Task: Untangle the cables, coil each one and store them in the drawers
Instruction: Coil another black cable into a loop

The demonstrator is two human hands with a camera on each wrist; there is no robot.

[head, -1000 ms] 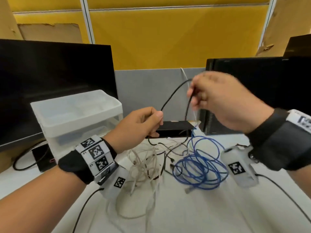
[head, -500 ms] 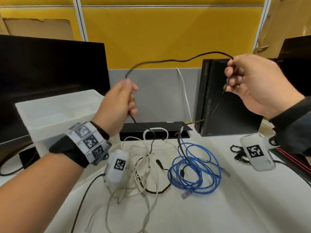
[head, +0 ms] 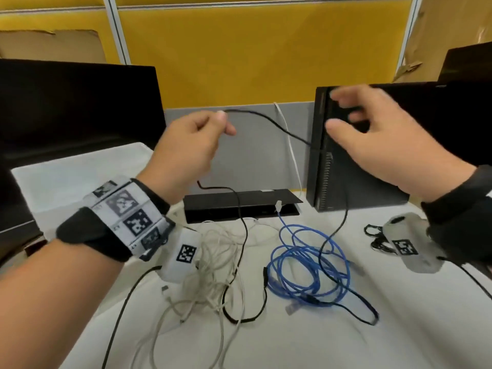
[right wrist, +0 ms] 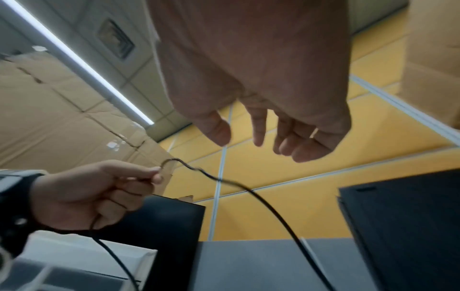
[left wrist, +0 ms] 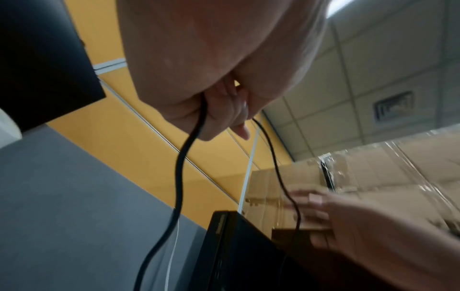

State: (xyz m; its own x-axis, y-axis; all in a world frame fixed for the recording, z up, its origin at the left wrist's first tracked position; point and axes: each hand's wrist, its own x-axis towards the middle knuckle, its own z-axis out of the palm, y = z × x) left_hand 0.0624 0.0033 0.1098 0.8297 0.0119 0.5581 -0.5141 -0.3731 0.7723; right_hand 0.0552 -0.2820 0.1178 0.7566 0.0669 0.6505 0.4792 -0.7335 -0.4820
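Three cables share our desk point(head: 399, 328): a pale one point(head: 213, 265) heaped toward the left edge, a blue cable point(head: 300, 265) in loose loops near the middle, and a black cable point(head: 269, 122) that we lift above both. Our left hand point(head: 186, 147) pinches that black cable between thumb and forefinger, with the other fingers curled under; the left wrist view shows the strand entering the fist and a second run leaving it. We judge it is held high so its slack hangs free of the heap and can be drawn out. Our right hand point(head: 378, 137) is spread wide, fingers loosely bent and holding nothing, as the right wrist view shows plainly; the black strand sags below it toward the desk. It looks poised to catch the cable farther along, though that is only our reading. A translucent drawer unit point(head: 74, 177) stands at the back left corner, before a dark monitor point(head: 74, 107). Only square coded markers show on our wrist bands; we can read no lettering or brand anywhere.
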